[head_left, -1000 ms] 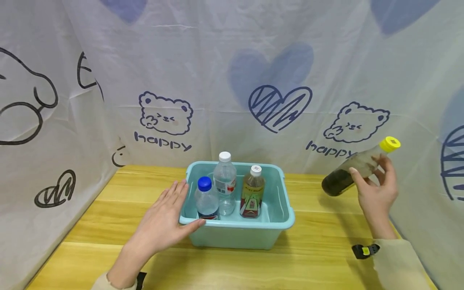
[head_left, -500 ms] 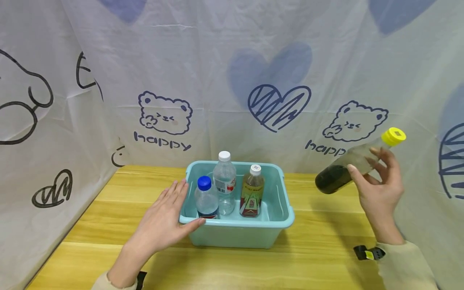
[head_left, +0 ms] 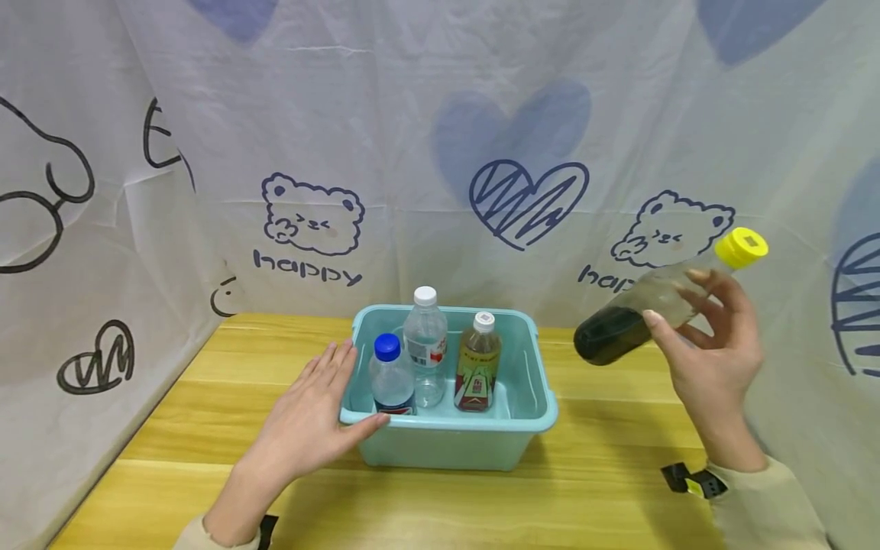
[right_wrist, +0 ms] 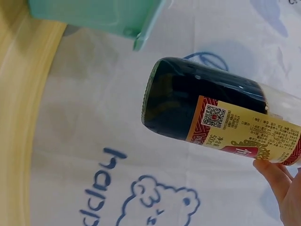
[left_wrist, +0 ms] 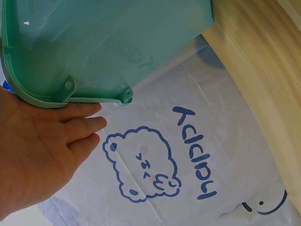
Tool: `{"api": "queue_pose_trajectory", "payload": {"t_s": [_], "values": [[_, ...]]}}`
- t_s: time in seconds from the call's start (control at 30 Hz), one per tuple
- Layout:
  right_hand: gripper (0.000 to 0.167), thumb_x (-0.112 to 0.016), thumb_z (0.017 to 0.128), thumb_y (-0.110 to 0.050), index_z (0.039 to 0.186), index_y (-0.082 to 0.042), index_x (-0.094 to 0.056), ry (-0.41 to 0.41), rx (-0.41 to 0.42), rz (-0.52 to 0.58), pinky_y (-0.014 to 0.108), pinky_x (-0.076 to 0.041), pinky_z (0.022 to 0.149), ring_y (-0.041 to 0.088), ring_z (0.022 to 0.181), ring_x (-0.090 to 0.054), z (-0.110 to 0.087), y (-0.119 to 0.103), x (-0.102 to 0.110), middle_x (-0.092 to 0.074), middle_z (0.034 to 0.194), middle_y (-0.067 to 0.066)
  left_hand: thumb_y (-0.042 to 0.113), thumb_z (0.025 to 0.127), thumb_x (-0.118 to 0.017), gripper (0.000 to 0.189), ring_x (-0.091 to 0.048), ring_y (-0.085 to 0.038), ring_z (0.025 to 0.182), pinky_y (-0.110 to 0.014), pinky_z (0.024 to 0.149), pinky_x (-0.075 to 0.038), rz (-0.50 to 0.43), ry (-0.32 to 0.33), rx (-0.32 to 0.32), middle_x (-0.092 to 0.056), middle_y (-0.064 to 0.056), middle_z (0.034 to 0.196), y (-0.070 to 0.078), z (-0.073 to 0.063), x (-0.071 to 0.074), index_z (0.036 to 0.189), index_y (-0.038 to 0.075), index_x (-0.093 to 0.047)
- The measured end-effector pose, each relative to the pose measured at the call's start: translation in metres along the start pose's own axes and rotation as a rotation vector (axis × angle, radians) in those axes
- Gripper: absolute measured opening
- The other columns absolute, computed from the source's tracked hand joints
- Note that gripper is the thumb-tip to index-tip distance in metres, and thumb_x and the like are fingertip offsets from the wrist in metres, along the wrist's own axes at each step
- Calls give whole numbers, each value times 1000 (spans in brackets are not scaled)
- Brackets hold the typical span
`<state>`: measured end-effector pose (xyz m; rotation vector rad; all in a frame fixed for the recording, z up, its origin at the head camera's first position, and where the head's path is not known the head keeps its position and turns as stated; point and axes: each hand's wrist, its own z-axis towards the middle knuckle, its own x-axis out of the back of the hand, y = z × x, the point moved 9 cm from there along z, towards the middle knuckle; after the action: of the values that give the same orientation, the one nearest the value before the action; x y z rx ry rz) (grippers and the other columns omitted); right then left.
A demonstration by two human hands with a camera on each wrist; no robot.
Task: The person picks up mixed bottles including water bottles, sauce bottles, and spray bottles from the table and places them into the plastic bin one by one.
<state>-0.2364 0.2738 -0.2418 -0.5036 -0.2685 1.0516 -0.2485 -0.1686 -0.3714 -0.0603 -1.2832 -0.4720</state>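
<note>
My right hand (head_left: 722,367) grips a yellow-capped bottle of dark liquid (head_left: 614,334) in the air, right of the teal plastic bin (head_left: 447,449). The bottle lies tilted, cap up to the right and base toward the bin. Its gold and red label (right_wrist: 249,136) shows in the right wrist view. My left hand (head_left: 302,420) rests along the bin's left rim, fingers straight and thumb over the front edge. Inside the bin stand a blue-capped bottle (head_left: 392,380), a clear white-capped water bottle (head_left: 426,344) and a drink bottle with a green and brown label (head_left: 479,367).
The bin stands on a wood-grain table (head_left: 275,504). White cloth (head_left: 426,153) printed with bears, hearts and words hangs behind the table and at both sides. Inside the bin, bare floor shows right of the labelled drink bottle.
My right hand has raised the bottle slightly and its base has moved left, nearer the bin. My left hand and the bin have stayed in place.
</note>
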Motion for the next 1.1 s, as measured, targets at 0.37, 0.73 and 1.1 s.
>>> {"api": "queue_pose_trajectory", "payload": {"t_s": [0.37, 0.73, 1.1], "values": [[72, -73, 72, 24, 139, 13, -52, -21, 36, 326, 18, -60, 83, 26, 114, -69, 0, -10, -18, -63, 133, 20, 78, 93, -52, 109, -27, -41, 155, -55, 126, -25, -1, 17, -8, -29, -22, 167, 2, -2, 3, 160, -5, -32], [70, -75, 75, 18, 140, 15, -51, -120, 76, 259, 17, -60, 82, 24, 116, -69, -10, -29, -46, -64, 134, 19, 80, 92, -51, 111, -25, -40, 156, -54, 127, -23, 1, 5, 0, -27, -21, 168, 1, -1, 0, 160, -5, -31], [74, -81, 70, 16, 138, 16, -52, -255, 119, 202, 19, -61, 82, 21, 119, -69, -22, -34, -76, -65, 134, 16, 81, 91, -51, 112, -24, -40, 156, -54, 127, -23, 4, 3, 0, -27, -21, 168, 0, 0, 0, 160, -4, -30]]}}
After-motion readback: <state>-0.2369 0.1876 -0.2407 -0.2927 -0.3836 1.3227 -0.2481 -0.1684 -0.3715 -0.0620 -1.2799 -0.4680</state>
